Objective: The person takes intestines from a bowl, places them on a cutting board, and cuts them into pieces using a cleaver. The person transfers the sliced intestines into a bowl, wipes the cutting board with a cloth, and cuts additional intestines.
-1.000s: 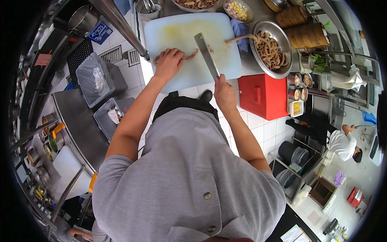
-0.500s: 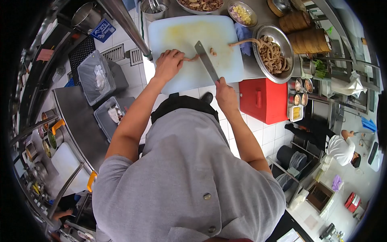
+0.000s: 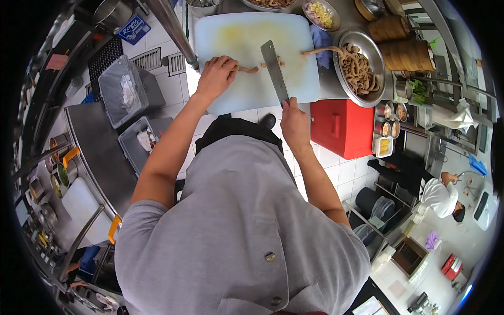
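My left hand [image 3: 217, 76] rests on the left part of the white cutting board [image 3: 231, 98], its fingers curled down on a brownish, tube-like strip of meat [image 3: 249, 70]. The strip's free end points right, toward the blade. In my right hand [image 3: 295, 124] is the handle of a cleaver [image 3: 275, 72], its broad blade lying across the middle of the board. Small cut pieces [image 3: 282, 61] show on both sides of the blade, partly hidden by it. Another long strip [image 3: 321, 50] trails from the steel bowl [image 3: 382, 84] of meat strips onto the board's right side.
Behind the board stand a bowl of chopped yellow and purple bits [image 3: 320, 14] and a blue cloth [image 3: 321, 44]. Bamboo steamers [image 3: 407, 55] are stacked at right. A red box [image 3: 341, 128] sits below the counter. Grey bins [image 3: 121, 97] stand left. Another person [image 3: 440, 197] works far right.
The cleaver has shifted slightly right, away from the strip's end, and a small piece now shows left of the blade. My left hand stays on the strip. The view has shifted slightly.
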Available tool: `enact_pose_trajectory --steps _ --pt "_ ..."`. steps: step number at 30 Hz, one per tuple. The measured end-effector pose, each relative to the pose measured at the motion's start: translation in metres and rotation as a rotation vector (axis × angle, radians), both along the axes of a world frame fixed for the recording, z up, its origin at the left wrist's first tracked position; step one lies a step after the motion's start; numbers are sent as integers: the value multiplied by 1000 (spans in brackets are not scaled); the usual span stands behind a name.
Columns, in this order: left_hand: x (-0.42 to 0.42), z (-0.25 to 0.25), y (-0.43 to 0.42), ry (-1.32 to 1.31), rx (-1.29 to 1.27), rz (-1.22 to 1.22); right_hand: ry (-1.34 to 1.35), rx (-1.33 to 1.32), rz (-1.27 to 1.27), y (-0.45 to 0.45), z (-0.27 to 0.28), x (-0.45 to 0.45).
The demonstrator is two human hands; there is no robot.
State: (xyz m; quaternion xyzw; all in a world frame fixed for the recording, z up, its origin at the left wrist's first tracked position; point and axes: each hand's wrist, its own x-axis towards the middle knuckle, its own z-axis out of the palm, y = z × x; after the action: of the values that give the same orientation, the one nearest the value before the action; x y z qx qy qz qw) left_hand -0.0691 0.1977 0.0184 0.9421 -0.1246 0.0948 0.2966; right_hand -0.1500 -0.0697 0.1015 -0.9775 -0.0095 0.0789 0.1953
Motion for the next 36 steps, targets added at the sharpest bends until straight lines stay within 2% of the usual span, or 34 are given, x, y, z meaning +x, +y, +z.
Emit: enact_pose_trajectory --steps 4,7,9,12,14,18,21,27,29,31,34,36 --pt "-5 0 1 4 0 5 6 -17 29 7 -3 -6" --pt "-6 -2 0 16 -2 10 124 -131 59 2 -20 0" --pt "-7 -2 3 44 -1 22 33 -66 78 2 -13 3" --pt "-5 -4 5 11 -26 12 56 20 19 10 10 -4" --pt "-9 -4 5 -62 -48 30 50 10 44 14 2 -10" --pt "-8 -4 7 -23 -52 19 61 -83 77 17 -10 -15" --pt "-15 -2 10 44 29 49 63 -75 65 23 -1 -15" --pt "-16 -4 13 -50 33 115 33 52 22 24 -5 -17" --pt "-18 1 15 22 23 92 87 -107 75 20 -18 -13" --pt "-15 0 19 -5 10 96 29 -55 109 19 -12 -8" --pt "-22 -1 20 -8 -13 85 30 46 -2 22 6 -6" --pt "-26 -3 21 10 -21 91 3 102 14 25 2 -12"
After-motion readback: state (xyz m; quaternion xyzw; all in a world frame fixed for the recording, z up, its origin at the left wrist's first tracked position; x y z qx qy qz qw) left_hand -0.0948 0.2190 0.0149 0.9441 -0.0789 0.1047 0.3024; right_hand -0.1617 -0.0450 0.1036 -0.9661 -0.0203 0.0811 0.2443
